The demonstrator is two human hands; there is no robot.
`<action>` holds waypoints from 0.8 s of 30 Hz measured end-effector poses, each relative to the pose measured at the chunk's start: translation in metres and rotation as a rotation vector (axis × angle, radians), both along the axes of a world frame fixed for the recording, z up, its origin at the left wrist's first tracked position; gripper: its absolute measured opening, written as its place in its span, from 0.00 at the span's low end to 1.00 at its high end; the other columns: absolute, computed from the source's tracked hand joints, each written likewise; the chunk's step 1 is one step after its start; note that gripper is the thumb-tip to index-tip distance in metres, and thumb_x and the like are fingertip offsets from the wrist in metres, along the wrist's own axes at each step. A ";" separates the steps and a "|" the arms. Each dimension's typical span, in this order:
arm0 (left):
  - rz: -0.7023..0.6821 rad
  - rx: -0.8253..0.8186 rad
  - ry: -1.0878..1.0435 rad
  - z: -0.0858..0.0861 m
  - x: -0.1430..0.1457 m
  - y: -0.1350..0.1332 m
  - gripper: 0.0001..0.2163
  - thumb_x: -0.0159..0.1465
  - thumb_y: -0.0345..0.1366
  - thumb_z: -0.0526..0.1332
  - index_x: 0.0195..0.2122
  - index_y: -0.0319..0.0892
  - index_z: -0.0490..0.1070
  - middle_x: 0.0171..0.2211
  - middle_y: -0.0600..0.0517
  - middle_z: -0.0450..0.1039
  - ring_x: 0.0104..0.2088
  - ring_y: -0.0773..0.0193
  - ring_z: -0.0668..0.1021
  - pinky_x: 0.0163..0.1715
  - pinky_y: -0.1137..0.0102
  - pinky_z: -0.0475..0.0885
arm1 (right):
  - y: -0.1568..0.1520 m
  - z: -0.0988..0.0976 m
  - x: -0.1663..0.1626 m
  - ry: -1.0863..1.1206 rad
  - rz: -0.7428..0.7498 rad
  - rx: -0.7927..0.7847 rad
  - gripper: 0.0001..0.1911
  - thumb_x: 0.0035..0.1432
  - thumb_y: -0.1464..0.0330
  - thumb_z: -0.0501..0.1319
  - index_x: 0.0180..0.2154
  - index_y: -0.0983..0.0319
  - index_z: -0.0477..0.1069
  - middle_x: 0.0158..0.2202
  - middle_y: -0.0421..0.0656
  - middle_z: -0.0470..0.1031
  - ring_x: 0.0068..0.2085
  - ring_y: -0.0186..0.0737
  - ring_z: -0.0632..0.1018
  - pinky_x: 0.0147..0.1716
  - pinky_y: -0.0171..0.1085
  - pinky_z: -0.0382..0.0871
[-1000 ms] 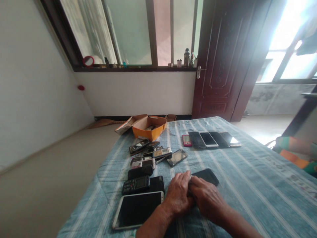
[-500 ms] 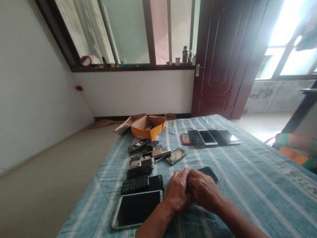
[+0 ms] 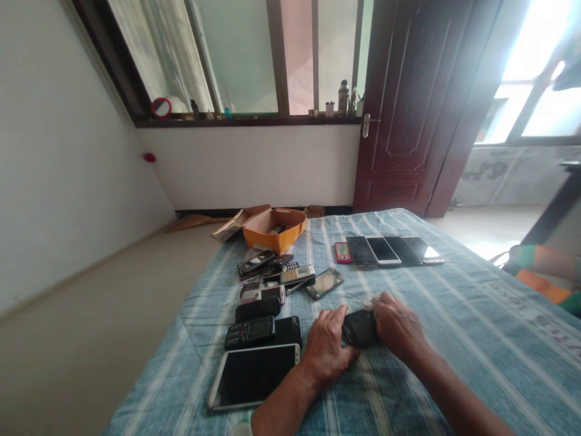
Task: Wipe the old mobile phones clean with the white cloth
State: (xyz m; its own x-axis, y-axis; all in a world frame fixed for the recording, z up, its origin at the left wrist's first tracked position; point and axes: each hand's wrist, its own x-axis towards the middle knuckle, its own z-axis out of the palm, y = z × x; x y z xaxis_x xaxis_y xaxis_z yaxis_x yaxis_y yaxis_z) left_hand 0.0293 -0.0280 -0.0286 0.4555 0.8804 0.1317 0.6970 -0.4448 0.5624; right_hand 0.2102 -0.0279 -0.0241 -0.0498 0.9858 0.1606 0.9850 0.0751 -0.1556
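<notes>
A dark phone (image 3: pixel 359 329) lies face up between both hands, just above the bed cloth or on it; I cannot tell which. My left hand (image 3: pixel 327 345) grips its left end, thumb along the near edge and fingers at the far edge. At the phone's right end, my right hand (image 3: pixel 399 324) is closed around a crumpled whitish wipe (image 3: pixel 372 302), a cloth or tissue, partly hidden by the fingers. Left of my left hand are a white-framed tablet (image 3: pixel 256 375), a black keypad phone (image 3: pixel 250 332) and a flat black phone (image 3: pixel 288 331).
Several older phones (image 3: pixel 297 274) are heaped before an open orange box (image 3: pixel 276 236). A grey touchscreen phone (image 3: pixel 325 283) lies beside them. Farther right, a small red phone (image 3: pixel 343 252) and a row of larger phones (image 3: pixel 384 251) rest on the striped blue cloth (image 3: pixel 472 339).
My right hand has slid right along the phone to its far end, uncovering the screen and the whitish wipe. My left hand keeps its grip. The view has shifted slightly.
</notes>
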 end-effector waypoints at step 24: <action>0.032 -0.026 -0.030 0.001 0.001 0.001 0.35 0.47 0.35 0.63 0.59 0.40 0.62 0.50 0.45 0.72 0.51 0.52 0.70 0.51 0.61 0.67 | -0.003 0.008 -0.001 -0.094 -0.128 -0.068 0.16 0.59 0.79 0.48 0.35 0.65 0.74 0.39 0.51 0.73 0.39 0.45 0.76 0.30 0.36 0.59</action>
State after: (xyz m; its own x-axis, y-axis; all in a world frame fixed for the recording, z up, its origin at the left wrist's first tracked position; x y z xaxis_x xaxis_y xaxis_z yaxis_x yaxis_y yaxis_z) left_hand 0.0304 -0.0266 -0.0279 0.4232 0.8978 0.1218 0.6930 -0.4074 0.5948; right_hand 0.2095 -0.0305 -0.0166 0.0648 0.9935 0.0941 0.9963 -0.0590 -0.0631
